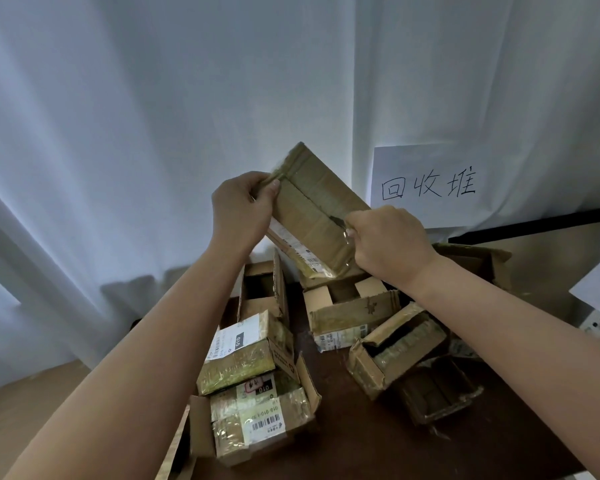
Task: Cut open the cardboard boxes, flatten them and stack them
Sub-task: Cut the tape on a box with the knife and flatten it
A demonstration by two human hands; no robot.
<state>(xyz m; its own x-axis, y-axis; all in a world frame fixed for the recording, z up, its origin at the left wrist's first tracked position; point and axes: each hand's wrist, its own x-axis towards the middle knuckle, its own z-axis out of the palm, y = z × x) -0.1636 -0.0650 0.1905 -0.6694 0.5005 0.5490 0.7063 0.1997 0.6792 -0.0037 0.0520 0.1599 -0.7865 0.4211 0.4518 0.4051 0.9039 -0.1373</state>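
We hold one box point(312, 209) up in the air above the table point(361, 445), tilted, its taped seam facing us. Our left hand point(239, 209) grips the upper left end, thumb curled over the top edge. Our right hand point(388, 240) is clenched round a small dark blade point(336, 220), its tip touching the tape near the lower right end of the seam; how much of the seam is already slit we cannot tell

Below lie more boxes point(253, 396), some taped shut, some already gaping point(395, 348). None looks flat or stacked, so we judge the task barely begun. A paper sign point(426, 187) hangs on the curtain point(153, 133) behind

The risks, as we see them: the box has nothing under it, so a hard push could twist it in our left hand. The seam runs toward that left thumb, and a blade that jumps free of the tape would head straight for it. A deep cut might also snag in the cardboard
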